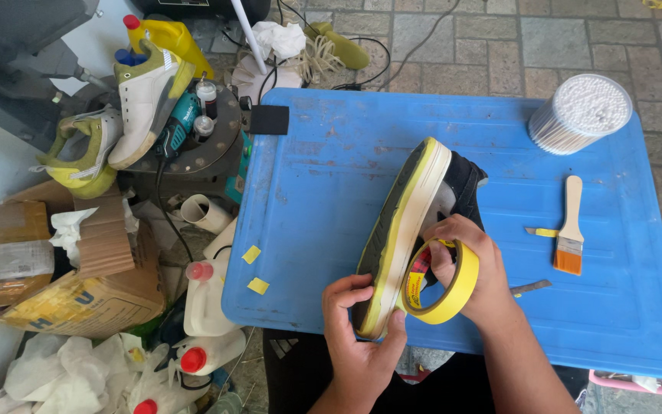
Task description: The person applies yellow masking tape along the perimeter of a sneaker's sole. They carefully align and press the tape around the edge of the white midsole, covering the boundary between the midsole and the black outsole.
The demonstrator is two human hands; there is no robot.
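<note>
At the far left a torn cardboard box lay among crumpled white bags, with a yellow-green and white shoe above it. Just right of that, a second such shoe leaned toe-down against a yellow jug, beside a teal power tool on a round metal plate. Below, white bottles with red caps stood against the edge of a blue table, where two small bits of yellow tape were stuck.

Near the table's front edge, the left hand gripped the lower end of a shoe, thumb pressed on the yellowed sole rim and fingers curled over the dark tread. The shoe stood on its side, tilted, sole facing left, black upper facing right. The right hand was closed around a roll of yellow tape, holding it against the sole's edge beside the left thumb.

Farther right a brush with a pale wooden handle and orange bristles lay flat on the table, a short strip of tape just left of it. At the far corner stood a clear round tub of cotton swabs.
</note>
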